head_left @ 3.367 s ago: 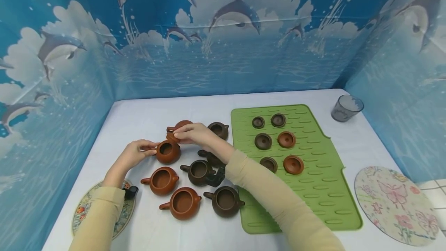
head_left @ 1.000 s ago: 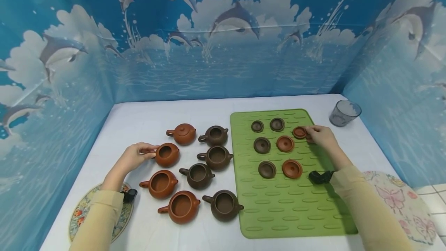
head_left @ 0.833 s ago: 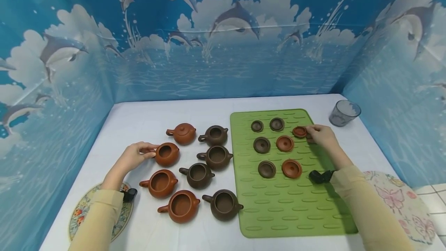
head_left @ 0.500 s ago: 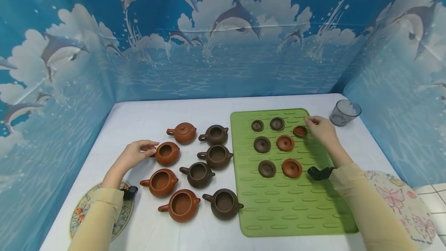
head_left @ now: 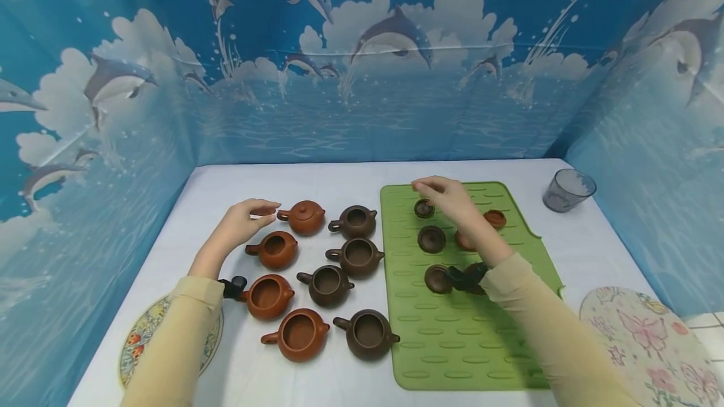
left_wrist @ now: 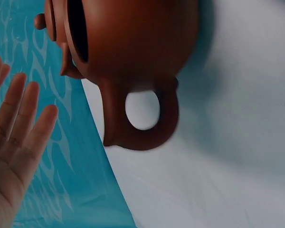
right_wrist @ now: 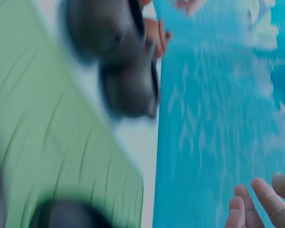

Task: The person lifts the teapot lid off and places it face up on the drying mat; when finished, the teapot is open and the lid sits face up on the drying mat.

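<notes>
My left hand (head_left: 240, 222) hovers beside the handle of the lidded reddish-brown teapot (head_left: 305, 217), holding nothing; in the left wrist view its fingers are straight. Just in front of it stands a lidless reddish-brown teapot (head_left: 274, 250), whose handle (left_wrist: 142, 140) shows large in the left wrist view. My right hand (head_left: 449, 200) is above the green mat (head_left: 452, 357) near a small dark lid (head_left: 424, 208), its fingers loosely bent with nothing in them. A small reddish-brown lid (head_left: 494, 218) lies on the mat. The right forearm and wrist camera cover part of other lids.
Two more lidless reddish-brown teapots (head_left: 267, 297) and several dark ones (head_left: 355, 257) stand left of the mat. Dark lids (head_left: 432, 239) lie on it. A clear glass (head_left: 568, 190) is at the back right, with round patterned mats (head_left: 647, 338) (head_left: 136, 347) at both sides.
My right hand has set the reddish-brown lid on the mat, let go and moved left over the dark lids. The left hand has left the lidless teapot's handle and moved back toward the lidded teapot.
</notes>
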`<state>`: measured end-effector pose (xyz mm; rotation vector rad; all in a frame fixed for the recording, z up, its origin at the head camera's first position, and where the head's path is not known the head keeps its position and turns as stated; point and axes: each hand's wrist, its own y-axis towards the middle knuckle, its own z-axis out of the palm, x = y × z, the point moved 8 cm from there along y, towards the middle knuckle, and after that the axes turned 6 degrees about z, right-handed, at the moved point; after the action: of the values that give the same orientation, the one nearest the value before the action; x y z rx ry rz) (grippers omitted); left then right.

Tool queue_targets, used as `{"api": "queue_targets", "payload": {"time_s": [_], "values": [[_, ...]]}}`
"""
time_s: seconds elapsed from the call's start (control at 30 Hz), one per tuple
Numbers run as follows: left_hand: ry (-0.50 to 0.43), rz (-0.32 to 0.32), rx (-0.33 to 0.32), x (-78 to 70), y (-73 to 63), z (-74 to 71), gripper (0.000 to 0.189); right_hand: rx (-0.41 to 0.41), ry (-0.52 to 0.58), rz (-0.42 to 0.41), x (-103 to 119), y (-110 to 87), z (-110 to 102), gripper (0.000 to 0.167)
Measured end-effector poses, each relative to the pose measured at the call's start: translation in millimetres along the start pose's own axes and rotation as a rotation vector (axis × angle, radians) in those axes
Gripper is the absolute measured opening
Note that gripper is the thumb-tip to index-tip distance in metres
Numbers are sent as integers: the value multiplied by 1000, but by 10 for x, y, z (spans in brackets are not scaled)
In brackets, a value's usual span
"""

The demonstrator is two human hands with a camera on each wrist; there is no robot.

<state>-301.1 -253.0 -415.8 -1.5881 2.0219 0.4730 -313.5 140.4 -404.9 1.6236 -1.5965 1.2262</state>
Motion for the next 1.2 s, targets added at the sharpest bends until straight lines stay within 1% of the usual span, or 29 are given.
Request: {"api": "queue_targets", "payload": {"time_s": [0.1,0.2,0.3,0.43,0.53,0.73,0.8,0.9,1.03,1.2], "values": [[-5,2,8,-50,88,21,37,55,23,-46,205,110,343,40],[6,-3,21,-76,169,59,38,85,-11,-104,400,220,690,36],[28,-12,43,-60,253,117,39,105,-60,-150,567,334,1030,34],[46,-40,84,-10,336,202,39,133,-120,-159,718,459,1425,32],[53,-58,108,1,378,251,38,146,-162,-161,791,522,1632,31],[51,-77,126,-17,419,302,34,122,-259,-169,888,600,1888,26],[50,-79,122,-25,435,314,33,114,-285,-163,897,618,1942,26],[42,-83,104,2,442,308,31,97,-327,-159,914,640,2032,26],[32,-87,85,26,454,311,30,87,-402,-138,909,658,2100,29],[35,-91,69,27,467,320,30,107,-462,-136,909,664,2128,29]]}}
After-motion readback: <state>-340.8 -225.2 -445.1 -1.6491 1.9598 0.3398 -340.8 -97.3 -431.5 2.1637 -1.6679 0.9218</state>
